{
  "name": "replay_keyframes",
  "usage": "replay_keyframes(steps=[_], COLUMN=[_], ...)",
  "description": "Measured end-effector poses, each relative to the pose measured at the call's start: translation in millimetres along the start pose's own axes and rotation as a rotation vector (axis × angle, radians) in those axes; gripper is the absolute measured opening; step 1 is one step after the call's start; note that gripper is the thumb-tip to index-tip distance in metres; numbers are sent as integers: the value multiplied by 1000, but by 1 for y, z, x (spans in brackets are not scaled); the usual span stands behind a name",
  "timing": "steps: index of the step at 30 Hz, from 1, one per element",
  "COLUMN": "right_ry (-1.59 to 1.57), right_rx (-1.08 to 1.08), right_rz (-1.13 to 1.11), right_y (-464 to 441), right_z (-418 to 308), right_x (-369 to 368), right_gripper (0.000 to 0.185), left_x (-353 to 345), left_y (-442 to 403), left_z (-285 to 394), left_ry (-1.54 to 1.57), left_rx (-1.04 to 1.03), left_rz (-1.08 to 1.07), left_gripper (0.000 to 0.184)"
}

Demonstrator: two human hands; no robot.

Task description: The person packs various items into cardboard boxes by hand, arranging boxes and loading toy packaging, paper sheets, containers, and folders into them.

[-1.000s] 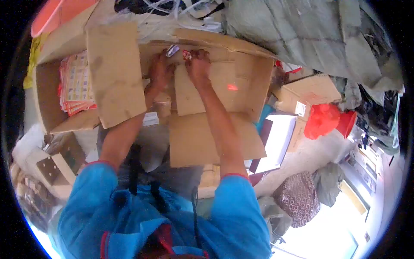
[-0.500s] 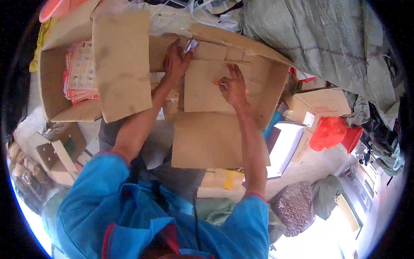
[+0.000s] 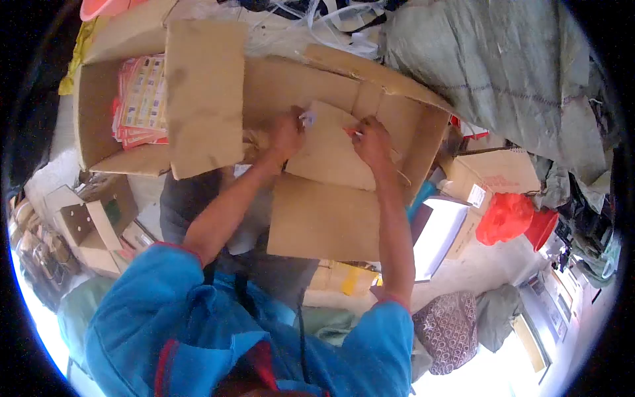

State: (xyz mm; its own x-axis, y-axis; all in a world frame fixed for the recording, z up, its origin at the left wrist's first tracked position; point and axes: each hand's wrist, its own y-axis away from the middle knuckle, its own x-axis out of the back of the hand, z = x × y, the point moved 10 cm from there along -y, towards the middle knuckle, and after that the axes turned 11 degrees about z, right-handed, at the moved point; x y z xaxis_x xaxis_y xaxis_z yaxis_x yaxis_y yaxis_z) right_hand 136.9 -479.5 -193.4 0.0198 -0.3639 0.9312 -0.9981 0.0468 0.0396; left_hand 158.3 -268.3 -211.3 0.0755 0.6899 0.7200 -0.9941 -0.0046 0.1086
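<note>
My left hand (image 3: 287,135) is closed on a small whitish-purple packet (image 3: 307,119) at the left edge of a loose cardboard sheet (image 3: 331,149). At the sheet's upper right, my right hand (image 3: 374,142) pinches a small red piece (image 3: 352,132). The sheet lies tilted inside an open cardboard box (image 3: 423,142), whose front flap (image 3: 324,218) hangs toward me. To the left, another open box (image 3: 92,126) holds a stack of red and yellow printed sheets (image 3: 144,96), partly covered by a raised flap (image 3: 205,99).
A grey-green tarp (image 3: 483,59) lies at the upper right. Right of the boxes are a smaller carton (image 3: 496,172), a red plastic bag (image 3: 504,218) and a white panel (image 3: 440,235). A small open carton (image 3: 99,218) stands at the lower left.
Both hands have moved to the sheet's edges, and the sheet has shifted and tilted. My right hand has come up and closer to the left one. The whole view has shifted slightly.
</note>
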Motion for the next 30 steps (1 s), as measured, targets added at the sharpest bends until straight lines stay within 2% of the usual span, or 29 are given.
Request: replay_keyframes(steps=[1,2,5,7,8,10,14,16,17,19,20,22,26,28,29,30], right_ry=[-64,-63,-100,-170,-174,-89,-86,-117,-109,-88,-80,-126,-35,42,38,-47], right_rx=[81,88,-16,-53,-40,-172,-116,-472,-473,-420,-414,-279,-285,-223,-226,-217], right_rz=[91,91,-39,127,127,122,253,25,33,46,47,43,-6,-7,-12,34], right_y=[7,16,39,46,50,57,71,76,73,67,65,58,56,54,55,58], right_z=[-3,-1,2,-13,-24,-25,-32,-9,-9,-8,-6,-18,-32,-28,-27,-31], right_x=[13,16,17,55,65,81,107,100,103,103,101,92,97,91,87,90], right_gripper=[15,15,12,11,11,15,19,24,24,29,29,30,30,30,30,29], left_x=[-5,-10,-21,-22,-14,-3,4,9,11,12,2,-54,-36,-17,-21,-21], left_y=[3,6,5,13,14,22,50,49,47,50,52,74,102,104,103,101], left_z=[1,3,7,26,31,32,47,49,48,38,21,-20,-25,-22,-20,-18], left_ry=[-60,-117,79,-53,-55,-26,-2,412,422,68,77,329,379,172,168,251], left_rx=[-29,-61,-164,-269,-264,-144,-110,-104,-111,-31,-30,-35,-100,-6,-1,3], left_rz=[-74,-148,-143,-244,-232,-275,-274,-77,-78,-261,-257,-507,-478,-431,-434,-335], left_gripper=[27,28,29,37,37,49,57,72,72,82,82,89,86,76,76,68])
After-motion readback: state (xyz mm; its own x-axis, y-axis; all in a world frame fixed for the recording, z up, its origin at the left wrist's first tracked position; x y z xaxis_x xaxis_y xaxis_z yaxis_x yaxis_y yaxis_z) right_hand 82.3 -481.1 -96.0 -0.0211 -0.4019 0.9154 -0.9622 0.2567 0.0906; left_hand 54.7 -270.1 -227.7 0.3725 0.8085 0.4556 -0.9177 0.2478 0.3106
